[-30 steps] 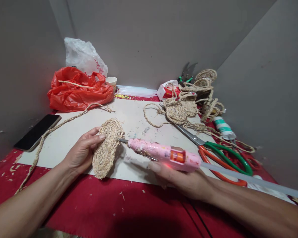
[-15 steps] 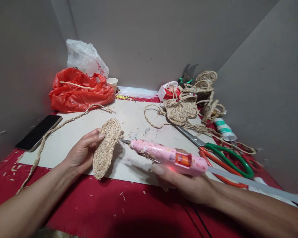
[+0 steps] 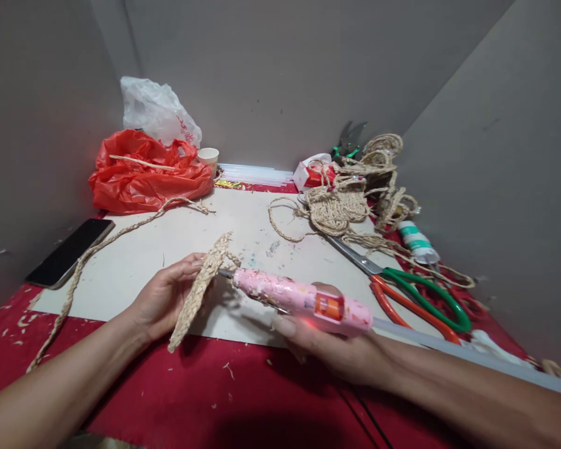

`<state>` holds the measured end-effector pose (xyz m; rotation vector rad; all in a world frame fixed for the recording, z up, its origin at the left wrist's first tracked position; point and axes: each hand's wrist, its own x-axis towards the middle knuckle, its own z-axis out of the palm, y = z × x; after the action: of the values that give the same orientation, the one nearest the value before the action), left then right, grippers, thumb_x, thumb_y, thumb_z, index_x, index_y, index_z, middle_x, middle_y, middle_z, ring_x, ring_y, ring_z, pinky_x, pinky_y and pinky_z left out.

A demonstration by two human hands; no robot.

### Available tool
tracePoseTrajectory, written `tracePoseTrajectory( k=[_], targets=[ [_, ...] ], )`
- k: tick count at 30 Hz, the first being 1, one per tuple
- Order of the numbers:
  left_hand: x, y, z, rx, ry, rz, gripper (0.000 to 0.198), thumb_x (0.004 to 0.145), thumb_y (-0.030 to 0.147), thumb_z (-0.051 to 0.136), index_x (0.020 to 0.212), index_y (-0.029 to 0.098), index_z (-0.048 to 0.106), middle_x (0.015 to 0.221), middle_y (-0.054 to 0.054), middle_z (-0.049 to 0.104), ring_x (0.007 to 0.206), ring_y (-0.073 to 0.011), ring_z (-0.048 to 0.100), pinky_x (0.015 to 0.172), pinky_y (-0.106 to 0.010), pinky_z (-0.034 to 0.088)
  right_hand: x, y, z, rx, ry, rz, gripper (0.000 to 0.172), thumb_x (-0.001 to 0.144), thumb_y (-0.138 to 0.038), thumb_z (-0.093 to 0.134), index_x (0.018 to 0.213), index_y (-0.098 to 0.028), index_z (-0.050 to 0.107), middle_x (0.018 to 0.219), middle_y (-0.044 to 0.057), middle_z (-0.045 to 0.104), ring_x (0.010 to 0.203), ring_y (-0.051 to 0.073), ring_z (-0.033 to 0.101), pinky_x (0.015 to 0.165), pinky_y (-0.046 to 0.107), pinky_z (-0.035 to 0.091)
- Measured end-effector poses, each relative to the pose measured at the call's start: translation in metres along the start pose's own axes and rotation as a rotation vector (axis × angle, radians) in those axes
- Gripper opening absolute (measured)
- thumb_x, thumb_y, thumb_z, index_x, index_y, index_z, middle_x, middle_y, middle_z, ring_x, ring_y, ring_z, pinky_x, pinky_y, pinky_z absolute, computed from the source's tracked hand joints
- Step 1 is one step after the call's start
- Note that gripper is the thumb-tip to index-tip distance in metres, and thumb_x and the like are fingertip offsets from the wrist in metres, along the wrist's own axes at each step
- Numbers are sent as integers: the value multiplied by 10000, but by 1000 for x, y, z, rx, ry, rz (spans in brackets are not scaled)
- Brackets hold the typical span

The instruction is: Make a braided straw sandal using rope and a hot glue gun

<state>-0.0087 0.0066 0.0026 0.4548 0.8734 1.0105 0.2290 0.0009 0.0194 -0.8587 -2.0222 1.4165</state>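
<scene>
My left hand [image 3: 171, 296] is closed on a flat oval piece of coiled straw braid [image 3: 201, 290], now turned almost edge-on to me. Part of the fingers is hidden behind it. In my right hand [image 3: 327, 343] is a pink glue gun [image 3: 290, 293], spotted with dried residue, its fingers wrapped round the grip underneath. The gun's metal tip is at the right side of the straw piece; I cannot tell whether it touches. A long translucent glue stick [image 3: 430, 338] runs out of the gun's back end over my right forearm.
A white board [image 3: 135, 262] lies on the red cloth [image 3: 243, 399]. Large scissors [image 3: 383, 274] and a heap of braided straw [image 3: 339, 209] are at right. A red plastic bag [image 3: 149, 181], paper cup [image 3: 208, 157], phone [image 3: 72, 252] and loose braid [image 3: 81, 262] are at left. Grey walls enclose the table.
My left hand has turned the straw piece from facing me to nearly edge-on. The glue gun has moved left and slightly down, its tip closer to the piece.
</scene>
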Motion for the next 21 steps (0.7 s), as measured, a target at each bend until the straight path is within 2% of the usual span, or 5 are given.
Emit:
tracePoseTrajectory(
  k=[5, 9, 14, 17, 21],
  targets=[
    [-1, -5, 3, 110, -57, 34, 204, 737, 276, 706, 889, 146, 664, 703, -41, 655, 592, -152, 614, 581, -265, 538, 0, -1, 2, 20, 11, 8, 329, 897, -415, 503, 662, -186, 520, 487, -42, 456, 435, 89, 402, 414, 231, 305],
    [-3, -9, 6, 175, -104, 60, 356, 740, 479, 708, 846, 141, 682, 717, -66, 685, 650, -175, 654, 673, -278, 548, 1, -1, 3, 34, 18, -28, 275, 900, -398, 503, 759, -171, 568, 522, -43, 472, 464, 90, 428, 427, 219, 322],
    [-3, -13, 0, 233, -137, 25, 445, 748, 560, 670, 891, 139, 693, 759, -101, 717, 698, -197, 688, 734, -288, 547, 2, -2, 7, 28, 42, -74, 335, 893, -355, 514, 605, -184, 516, 471, -43, 442, 435, 78, 411, 421, 212, 318],
    [-3, -13, 0, 224, -153, 12, 425, 771, 531, 661, 924, 137, 696, 792, -113, 728, 717, -203, 697, 738, -290, 551, 3, -5, 9, -35, 79, -19, 207, 871, -318, 532, 767, -162, 620, 492, -39, 473, 424, 85, 412, 431, 216, 354],
    [-3, -10, 5, 129, -257, -49, 452, 819, 524, 604, 953, 104, 700, 833, -131, 732, 732, -199, 697, 708, -276, 561, 2, -14, 7, -162, 84, 11, 242, 881, -320, 513, 921, -155, 686, 610, 8, 599, 472, 107, 492, 464, 219, 424]
  ],
)
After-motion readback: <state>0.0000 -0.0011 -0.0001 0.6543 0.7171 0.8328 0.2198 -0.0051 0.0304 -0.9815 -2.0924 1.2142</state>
